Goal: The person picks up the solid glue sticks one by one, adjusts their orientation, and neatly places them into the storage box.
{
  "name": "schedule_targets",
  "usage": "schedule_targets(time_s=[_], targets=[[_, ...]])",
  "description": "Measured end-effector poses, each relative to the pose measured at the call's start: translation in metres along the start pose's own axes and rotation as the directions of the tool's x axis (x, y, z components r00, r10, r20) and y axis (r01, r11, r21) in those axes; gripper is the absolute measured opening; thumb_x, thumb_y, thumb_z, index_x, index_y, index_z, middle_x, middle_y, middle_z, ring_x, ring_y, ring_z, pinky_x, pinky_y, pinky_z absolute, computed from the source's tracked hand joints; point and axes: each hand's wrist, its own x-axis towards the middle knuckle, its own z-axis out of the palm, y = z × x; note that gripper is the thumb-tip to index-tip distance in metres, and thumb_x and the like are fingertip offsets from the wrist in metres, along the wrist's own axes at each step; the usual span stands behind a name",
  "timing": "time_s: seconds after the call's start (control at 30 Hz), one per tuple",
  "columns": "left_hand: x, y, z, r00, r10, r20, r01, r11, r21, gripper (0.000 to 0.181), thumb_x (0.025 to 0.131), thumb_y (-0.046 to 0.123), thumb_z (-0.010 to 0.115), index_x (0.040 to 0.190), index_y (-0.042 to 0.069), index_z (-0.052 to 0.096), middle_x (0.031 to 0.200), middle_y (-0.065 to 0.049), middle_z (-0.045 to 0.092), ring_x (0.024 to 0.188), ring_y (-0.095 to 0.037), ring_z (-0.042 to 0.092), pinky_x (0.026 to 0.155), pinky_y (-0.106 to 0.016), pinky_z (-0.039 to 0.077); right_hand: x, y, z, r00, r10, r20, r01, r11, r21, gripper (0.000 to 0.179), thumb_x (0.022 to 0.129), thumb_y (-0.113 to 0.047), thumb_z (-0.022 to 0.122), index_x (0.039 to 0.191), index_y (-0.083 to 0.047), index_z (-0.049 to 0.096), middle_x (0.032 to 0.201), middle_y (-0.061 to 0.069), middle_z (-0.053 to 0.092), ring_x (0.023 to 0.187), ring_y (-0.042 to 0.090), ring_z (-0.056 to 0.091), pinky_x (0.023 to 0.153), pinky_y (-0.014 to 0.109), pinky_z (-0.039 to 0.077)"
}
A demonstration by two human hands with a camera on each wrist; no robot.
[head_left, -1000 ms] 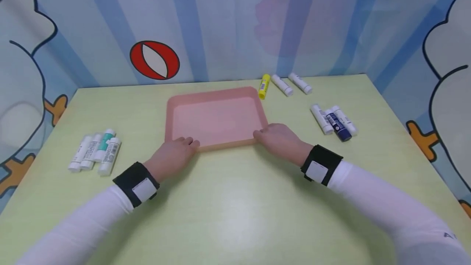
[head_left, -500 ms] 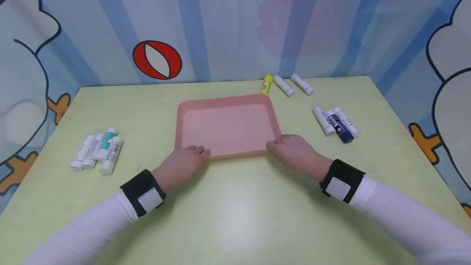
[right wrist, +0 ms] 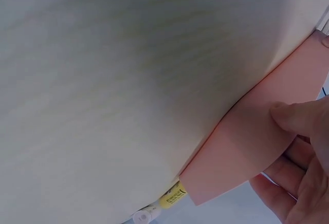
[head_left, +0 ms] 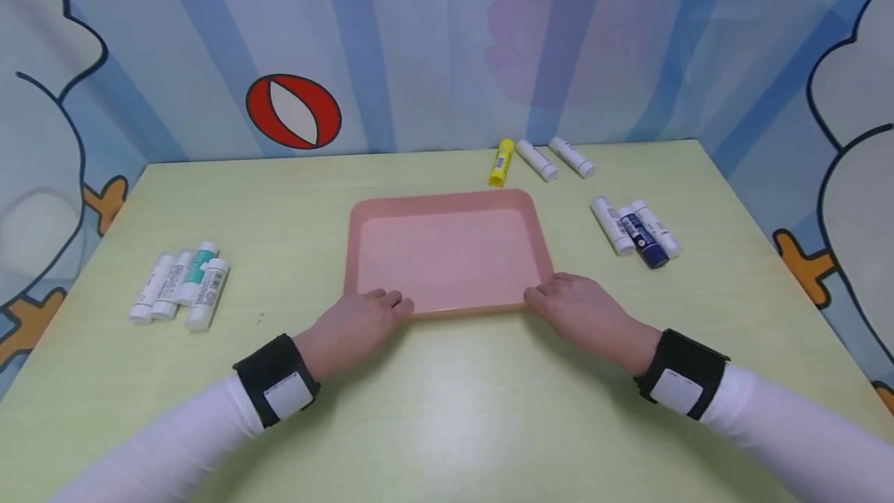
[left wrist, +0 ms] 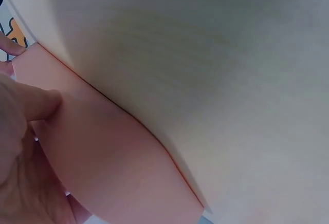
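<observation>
A shallow pink tray (head_left: 447, 254) with rounded corners lies flat on the table, nothing in it. At its near left corner my left hand (head_left: 359, 328) grips the rim; in the left wrist view the thumb (left wrist: 43, 103) presses the tray's outer wall while the other fingers reach over the rim. My right hand (head_left: 594, 317) holds the near right corner the same way, its thumb (right wrist: 293, 116) on the outside of the wall in the right wrist view and the fingers over the edge.
Several white and green glue sticks (head_left: 207, 293) lie at the left. A yellow glue stick (head_left: 500, 163) and two white tubes (head_left: 536, 161) lie behind the tray. On the right, a dark blue glue stick (head_left: 644, 239) rests between two white ones (head_left: 611, 226). A patterned blue backdrop (head_left: 433, 45) borders the table.
The tray has slid toward me and to the right, with both hands keeping hold of its near corners. The glue sticks stay where they were.
</observation>
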Motion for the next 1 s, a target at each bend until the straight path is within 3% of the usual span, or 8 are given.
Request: schedule_targets(time_s=[0.37, 0.57, 0.73, 0.9, 1.0], targets=[[0.001, 0.007, -0.001, 0.999, 0.031, -0.01, -0.032, 0.999, -0.01, 0.025, 0.079, -0.004, 0.053, 0.103, 0.006, 0.052, 0.084, -0.003, 0.055, 0.067, -0.012, 0.045, 0.055, -0.022, 0.039, -0.012, -0.002, -0.001, 0.999, -0.035, -0.041, 0.035, 0.999, 0.003, 0.016, 0.078, 0.005, 0.057, 0.081, -0.008, 0.048, 0.066, -0.003, 0.05, 0.06, 0.009, 0.043, 0.061, 0.027, 0.041], [0.002, 0.007, -0.003, 0.999, 0.04, -0.014, -0.04, 0.999, -0.011, 0.025, 0.079, -0.005, 0.053, 0.102, 0.006, 0.053, 0.084, -0.004, 0.055, 0.067, -0.013, 0.045, 0.056, -0.024, 0.04, -0.01, -0.002, -0.005, 0.998, -0.037, 0.047, 0.037, 0.999, 0.003, 0.011, 0.082, -0.002, 0.058, 0.085, -0.008, 0.05, 0.069, -0.002, 0.051, 0.062, 0.01, 0.044, 0.069, 0.03, 0.043], [0.002, 0.007, -0.004, 0.999, 0.037, 0.01, -0.036, 0.999, -0.017, 0.025, 0.08, -0.004, 0.054, 0.102, 0.006, 0.052, 0.084, -0.004, 0.054, 0.066, -0.013, 0.044, 0.056, -0.024, 0.04, 0.001, 0.0, -0.017, 0.993, 0.027, 0.113, -0.039, 0.994, 0.107, 0.012, 0.09, -0.026, 0.055, 0.086, -0.014, 0.055, 0.07, -0.006, 0.05, 0.064, 0.01, 0.044, 0.068, 0.028, 0.042], [0.003, 0.007, -0.005, 0.999, 0.044, 0.01, -0.044, 0.999, -0.01, 0.024, 0.08, -0.004, 0.054, 0.101, 0.007, 0.053, 0.083, -0.003, 0.055, 0.066, -0.013, 0.043, 0.055, -0.023, 0.039, 0.014, 0.015, -0.028, 0.993, 0.112, 0.033, -0.115, 0.989, 0.098, 0.028, 0.092, -0.034, 0.049, 0.101, -0.01, 0.059, 0.094, 0.004, 0.058, 0.084, 0.018, 0.054, 0.079, 0.034, 0.044], [0.003, 0.007, -0.005, 0.999, 0.046, 0.009, -0.046, 0.999, -0.013, 0.023, 0.08, -0.004, 0.053, 0.1, 0.007, 0.053, 0.083, -0.003, 0.055, 0.065, -0.013, 0.043, 0.055, -0.023, 0.038, 0.022, 0.029, -0.027, 0.975, 0.223, 0.0, -0.222, 0.973, 0.058, 0.036, 0.093, -0.034, 0.047, 0.11, -0.005, 0.055, 0.105, 0.011, 0.057, 0.091, 0.025, 0.055, 0.075, 0.038, 0.046]])
